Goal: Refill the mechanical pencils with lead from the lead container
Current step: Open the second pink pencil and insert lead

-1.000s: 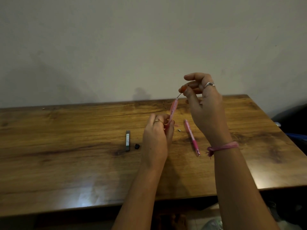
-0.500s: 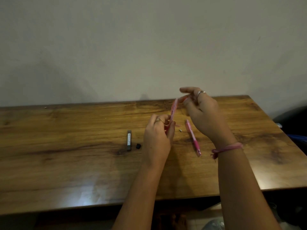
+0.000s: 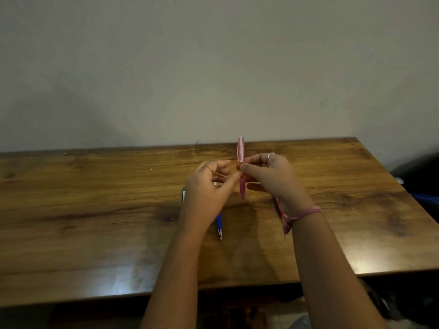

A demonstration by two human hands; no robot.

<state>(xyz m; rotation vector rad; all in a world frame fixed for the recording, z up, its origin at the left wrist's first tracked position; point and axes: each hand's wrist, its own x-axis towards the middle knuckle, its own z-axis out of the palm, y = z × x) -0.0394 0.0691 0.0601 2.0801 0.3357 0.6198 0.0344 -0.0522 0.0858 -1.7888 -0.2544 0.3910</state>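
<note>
The right hand (image 3: 273, 179) holds a pink pencil (image 3: 241, 153) nearly upright above the table (image 3: 95, 222), thumb and forefinger pinching it about halfway along; its upper end rises past the table's far edge against the wall (image 3: 213, 67) and its darker tip points down. The left hand (image 3: 209, 191) is just left of the pink pencil, its fingers curled and their tips close to the barrel; the blur makes it impossible to tell whether they grip the pencil or some small part, or hold nothing. There is a ring on a finger of each hand, and a pink band (image 3: 301, 216) is tied round the right wrist.

A blue pencil (image 3: 219, 224) lies on the table below and left of the pink pencil, mostly hidden by the left hand, tip toward the near edge. A second pink pencil (image 3: 280, 211) lies on the table below and right of the held one, largely covered by the right wrist. Well left of the held pencil, at the left hand's outer edge, a thin dark sliver of the lead container (image 3: 183, 195) shows on the table.
</note>
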